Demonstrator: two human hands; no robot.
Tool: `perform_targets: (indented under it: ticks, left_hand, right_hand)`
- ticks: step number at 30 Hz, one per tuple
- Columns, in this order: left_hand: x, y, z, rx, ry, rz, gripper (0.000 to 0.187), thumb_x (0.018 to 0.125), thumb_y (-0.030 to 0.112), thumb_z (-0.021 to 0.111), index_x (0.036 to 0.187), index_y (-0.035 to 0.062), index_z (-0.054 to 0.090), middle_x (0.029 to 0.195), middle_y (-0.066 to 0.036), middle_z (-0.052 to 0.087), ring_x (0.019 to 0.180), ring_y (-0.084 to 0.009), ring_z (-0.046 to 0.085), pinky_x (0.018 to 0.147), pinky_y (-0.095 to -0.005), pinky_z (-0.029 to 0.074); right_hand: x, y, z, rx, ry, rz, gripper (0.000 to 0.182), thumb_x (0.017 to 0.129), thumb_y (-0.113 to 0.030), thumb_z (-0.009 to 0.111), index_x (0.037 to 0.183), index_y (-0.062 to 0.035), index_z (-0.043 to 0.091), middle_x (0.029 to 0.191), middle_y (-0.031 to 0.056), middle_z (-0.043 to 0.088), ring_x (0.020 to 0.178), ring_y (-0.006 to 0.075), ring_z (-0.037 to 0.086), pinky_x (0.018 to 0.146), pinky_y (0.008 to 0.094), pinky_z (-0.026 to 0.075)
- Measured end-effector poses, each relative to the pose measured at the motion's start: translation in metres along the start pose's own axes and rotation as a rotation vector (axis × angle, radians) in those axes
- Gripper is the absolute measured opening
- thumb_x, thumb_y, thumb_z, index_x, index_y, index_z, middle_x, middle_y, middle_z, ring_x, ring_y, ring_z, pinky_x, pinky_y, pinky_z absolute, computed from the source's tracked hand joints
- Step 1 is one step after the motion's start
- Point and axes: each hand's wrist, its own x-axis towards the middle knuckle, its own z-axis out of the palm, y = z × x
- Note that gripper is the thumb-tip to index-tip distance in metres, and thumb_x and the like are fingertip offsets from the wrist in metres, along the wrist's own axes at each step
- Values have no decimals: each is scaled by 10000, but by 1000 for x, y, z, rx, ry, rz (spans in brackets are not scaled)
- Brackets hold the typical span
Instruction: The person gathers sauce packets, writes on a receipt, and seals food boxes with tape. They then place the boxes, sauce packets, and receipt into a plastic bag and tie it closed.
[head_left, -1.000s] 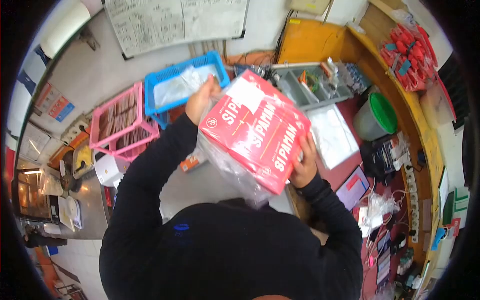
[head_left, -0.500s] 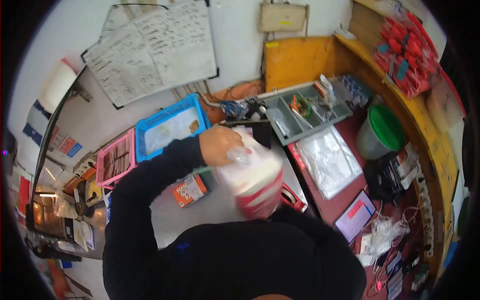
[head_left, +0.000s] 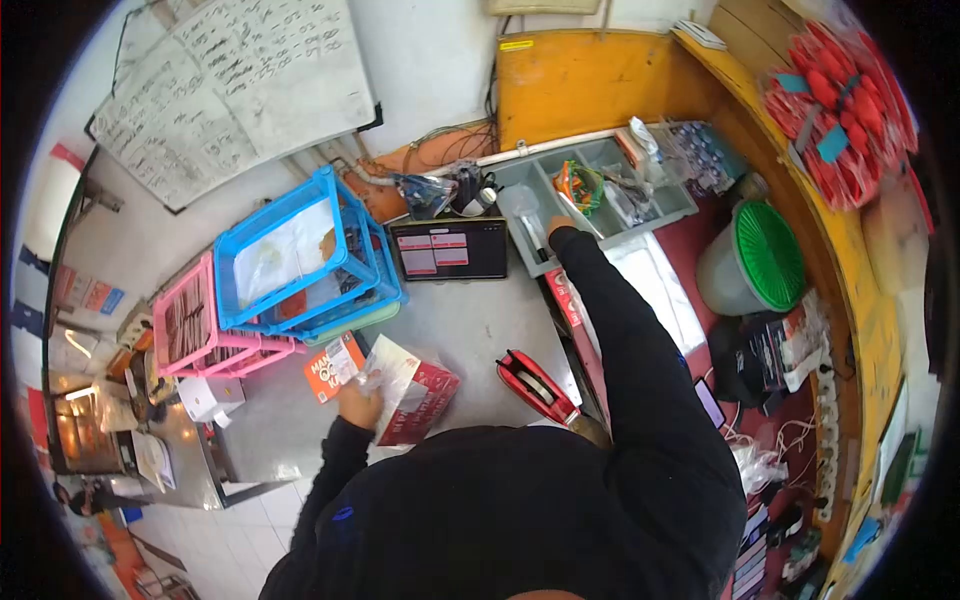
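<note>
My left hand (head_left: 361,402) is closed on the gathered top of a clear plastic bag (head_left: 372,380). Inside the bag is a red and white box (head_left: 420,403), tilted on the metal table. An orange box (head_left: 335,368) lies just beyond that hand. My right hand (head_left: 562,229) reaches into the front of a grey compartment tray (head_left: 600,238). Its fingers are mostly hidden, so what they touch does not show. Close by in the tray are a dark pen-like item (head_left: 533,236) and, farther back, a bundle of coloured bands (head_left: 580,190).
Left of centre stand blue baskets (head_left: 232,318) and a pink basket (head_left: 205,350). A tablet (head_left: 450,250) leans at the back. A long red case (head_left: 538,388) lies on the metal table (head_left: 480,320). Rightward are a green-lidded bin (head_left: 770,258) and tangled cables.
My left hand has lowered the bagged box to the left, onto the table. My right arm, mostly hidden before, now stretches forward to the grey tray. The view has turned slightly.
</note>
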Motion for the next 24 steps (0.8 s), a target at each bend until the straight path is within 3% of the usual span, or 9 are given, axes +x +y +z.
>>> perform_targets:
  ticks: [4,5,6,10,15,17,21,23,24]
  left_hand:
    - [-58,-49,56,187,-134,-138,244,713,143,578,944,102,643,895,-184,619,823,-354,590,770,-412,474]
    - [-51,-19,47,183,-199,-73,226,737,160,580,950,127,650,916,-162,618,852,-340,584,767,-399,471]
    - [-46,1,41,120,-234,-113,199,773,193,579,951,142,652,933,-154,614,879,-326,577,770,-392,466]
    - [-47,8,34,14,-246,-204,530,773,488,611,941,-15,597,933,-204,601,871,-354,566,777,-407,448]
    - [-38,-3,7,-150,-364,-75,369,713,317,716,742,-5,539,689,-140,538,639,-309,548,584,-378,441]
    - [-40,-10,2,-208,-382,-29,348,701,278,728,704,-7,528,657,-132,525,608,-301,535,557,-373,429]
    - [-42,-32,9,-390,-345,151,173,660,128,700,717,12,584,676,-108,528,616,-286,524,551,-362,413]
    - [-38,-37,11,-543,-332,272,156,617,32,669,768,48,636,687,-88,519,660,-267,533,570,-346,406]
    - [-34,-39,7,-451,-345,349,189,602,14,654,784,65,646,726,-78,532,714,-264,534,611,-343,406]
  right_hand:
    - [-3,-14,19,-123,-1,128,271,843,-211,496,928,-18,667,953,192,641,937,332,616,779,417,498]
    - [45,27,74,-194,66,197,274,842,-238,501,915,-41,677,944,178,649,936,322,621,769,431,501]
    - [34,22,63,-271,-17,145,263,803,-261,544,894,-58,683,933,156,656,919,304,629,761,411,505]
    - [14,2,17,-504,-140,-74,307,673,-321,671,842,-66,689,899,136,665,892,281,639,763,361,509]
    - [55,42,16,-490,-46,-42,254,818,-185,502,964,-56,664,1019,174,629,994,335,589,835,436,475]
    - [-56,-60,-81,-485,-14,32,272,850,-193,455,971,-66,663,1028,186,622,963,342,603,804,455,486]
    - [-135,-114,-129,-719,101,-342,195,791,-155,532,888,-68,676,914,137,658,822,321,639,696,362,515]
    - [-200,-150,-128,-93,-69,-591,132,759,-92,585,839,-16,657,824,141,655,736,287,642,666,327,516]
    - [-225,-158,-107,218,-176,-642,90,761,-85,597,794,-34,663,739,103,654,692,187,631,659,302,499]
